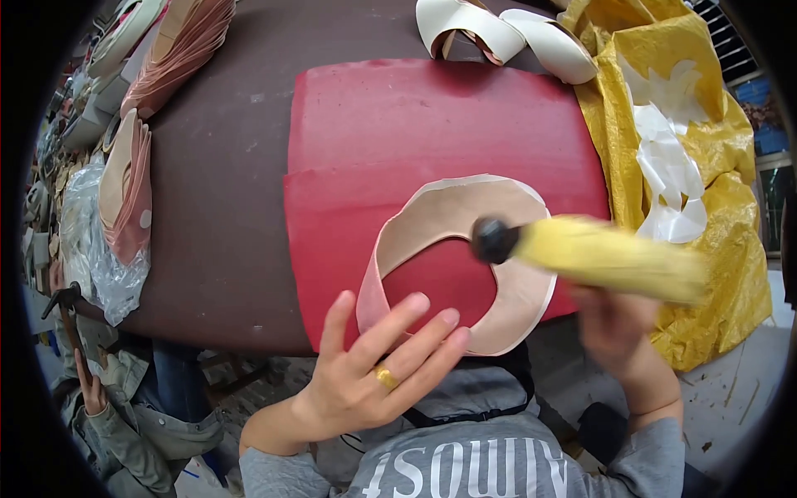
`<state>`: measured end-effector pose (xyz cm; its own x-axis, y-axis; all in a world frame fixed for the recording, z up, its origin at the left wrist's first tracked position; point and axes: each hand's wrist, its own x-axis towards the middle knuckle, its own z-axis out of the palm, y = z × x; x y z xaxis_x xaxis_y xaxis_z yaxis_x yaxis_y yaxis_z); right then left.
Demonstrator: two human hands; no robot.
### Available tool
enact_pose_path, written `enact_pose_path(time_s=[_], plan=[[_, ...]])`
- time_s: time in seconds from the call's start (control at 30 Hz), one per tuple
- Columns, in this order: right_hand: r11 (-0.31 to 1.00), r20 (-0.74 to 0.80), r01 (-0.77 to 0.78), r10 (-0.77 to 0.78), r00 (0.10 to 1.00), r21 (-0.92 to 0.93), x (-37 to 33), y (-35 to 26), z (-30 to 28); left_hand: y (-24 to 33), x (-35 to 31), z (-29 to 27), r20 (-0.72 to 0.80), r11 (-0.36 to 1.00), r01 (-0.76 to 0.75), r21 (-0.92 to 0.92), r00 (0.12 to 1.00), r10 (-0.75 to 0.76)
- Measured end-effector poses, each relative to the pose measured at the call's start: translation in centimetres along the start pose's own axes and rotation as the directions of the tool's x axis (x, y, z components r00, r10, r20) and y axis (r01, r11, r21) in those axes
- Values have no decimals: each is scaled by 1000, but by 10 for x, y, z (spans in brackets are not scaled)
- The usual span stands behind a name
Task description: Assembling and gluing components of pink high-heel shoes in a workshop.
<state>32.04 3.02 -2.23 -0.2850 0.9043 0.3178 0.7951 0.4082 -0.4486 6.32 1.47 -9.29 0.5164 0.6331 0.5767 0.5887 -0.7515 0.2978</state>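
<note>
A looped shoe upper [423, 212], beige inside with a pink outer face, lies on the red mat in front of me. My left hand [378, 373], wearing a gold ring, is over its near left edge with fingers spread; whether the fingertips touch it I cannot tell. My right hand [618, 319] is closed round a hammer [610, 257], raised over the right side of the upper. The hammer has a dark round end and a yellow body, smeared by motion. Its grip is partly hidden.
The red mat [374, 116] covers part of a brown table [216, 207]. White pieces [473, 29] lie at the far edge. A yellow sack [722, 274] with white scraps hangs at right. Stacked pink pieces [129, 187] line the left edge. Another person's hand [93, 397] holds a hammer at lower left.
</note>
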Motion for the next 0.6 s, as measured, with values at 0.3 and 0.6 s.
enact_pose_path(time_s=[0.3,0.6], plan=[[993,-118,11,-25,993,-116,-40,37,-10,21,31,8,122,983,-143,116,984,129],[980,146,-185,193,970,-66,-60,37,-18,47,14,30,-22,966,-141,217,988,150]])
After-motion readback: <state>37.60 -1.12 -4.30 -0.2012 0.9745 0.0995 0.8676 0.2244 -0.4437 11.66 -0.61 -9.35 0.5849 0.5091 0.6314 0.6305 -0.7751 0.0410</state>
